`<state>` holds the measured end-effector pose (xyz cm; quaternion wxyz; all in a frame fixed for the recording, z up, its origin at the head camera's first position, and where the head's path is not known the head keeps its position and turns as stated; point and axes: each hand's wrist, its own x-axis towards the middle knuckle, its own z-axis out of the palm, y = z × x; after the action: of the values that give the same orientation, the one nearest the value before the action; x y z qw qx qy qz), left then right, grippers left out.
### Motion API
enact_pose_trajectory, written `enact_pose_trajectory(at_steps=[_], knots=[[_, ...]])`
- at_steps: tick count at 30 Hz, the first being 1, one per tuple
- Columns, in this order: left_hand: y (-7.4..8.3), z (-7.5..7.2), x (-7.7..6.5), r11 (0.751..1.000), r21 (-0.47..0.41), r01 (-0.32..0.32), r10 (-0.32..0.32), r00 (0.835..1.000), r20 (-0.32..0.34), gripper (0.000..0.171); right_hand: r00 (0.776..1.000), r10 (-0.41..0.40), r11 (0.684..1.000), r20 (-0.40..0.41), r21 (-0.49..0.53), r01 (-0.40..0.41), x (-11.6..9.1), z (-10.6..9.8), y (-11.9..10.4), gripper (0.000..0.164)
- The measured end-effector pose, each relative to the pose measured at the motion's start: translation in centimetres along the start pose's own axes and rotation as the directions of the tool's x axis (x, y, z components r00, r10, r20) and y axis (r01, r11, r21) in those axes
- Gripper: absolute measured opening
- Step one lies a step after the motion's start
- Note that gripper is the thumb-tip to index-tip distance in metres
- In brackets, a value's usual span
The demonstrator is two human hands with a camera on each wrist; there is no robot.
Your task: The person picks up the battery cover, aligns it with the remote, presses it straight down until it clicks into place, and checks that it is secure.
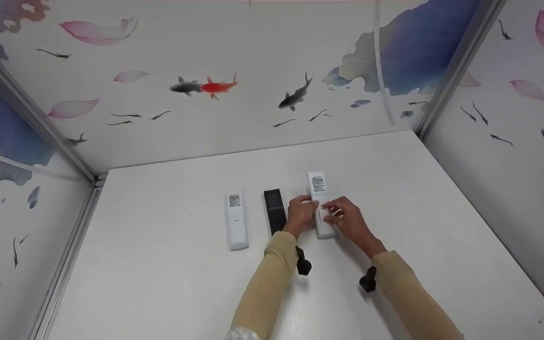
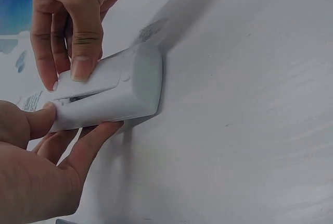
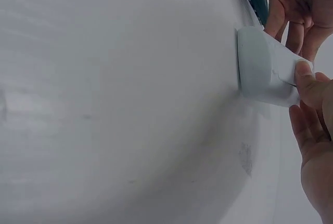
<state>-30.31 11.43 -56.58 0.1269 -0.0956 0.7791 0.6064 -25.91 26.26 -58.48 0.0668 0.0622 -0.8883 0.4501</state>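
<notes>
A white remote control (image 1: 317, 181) lies back side up on the table, a printed label at its far end. My left hand (image 1: 301, 213) grips it from the left, thumb at the edge of the battery cover and fingers under the side in the left wrist view. From the right, my right hand (image 1: 351, 222) pinches the battery cover (image 2: 108, 76), its thumb flat on top and a fingertip at the cover's end. One long edge of the cover stands raised, leaving a narrow dark gap; the inside of the compartment is mostly hidden.
Left of my left hand lies a black remote (image 1: 274, 205), partly covered by that hand and sleeve. Farther left is another white remote (image 1: 238, 229), label side up. Printed panels (image 1: 253, 52) wall the white table (image 1: 158, 283) at the back and sides.
</notes>
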Motion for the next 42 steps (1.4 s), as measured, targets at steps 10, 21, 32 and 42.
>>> enact_pose_trajectory(at_steps=[10, 21, 32, 42], knots=[[0.0, -0.1, -0.1, 1.0, -0.018, -0.018, 0.017, 1.0, -0.024, 0.03, 0.99, -0.133, 0.99, -0.048, -0.061, 0.13, -0.6, 0.4, 0.5, 0.036], [-0.3, -0.2, 0.1, 1.0, -0.017, -0.011, 0.011, 1.0, 0.0, 0.03, 0.987, -0.162, 0.976, -0.011, -0.147, 0.158, -0.7, 0.6, 0.6, 0.033], [-0.2, 0.0, 0.0, 0.999, -0.037, -0.005, 0.004, 1.0, -0.011, 0.03, 0.998, -0.047, 0.995, -0.03, -0.087, 0.045, -1.5, 1.4, 0.8, 0.049], [-0.1, 0.3, -0.4, 0.993, 0.086, -0.085, 0.088, 0.995, -0.037, 0.03, 0.996, -0.042, 0.992, -0.073, -0.125, 0.033, -2.3, 2.7, 0.0, 0.068]])
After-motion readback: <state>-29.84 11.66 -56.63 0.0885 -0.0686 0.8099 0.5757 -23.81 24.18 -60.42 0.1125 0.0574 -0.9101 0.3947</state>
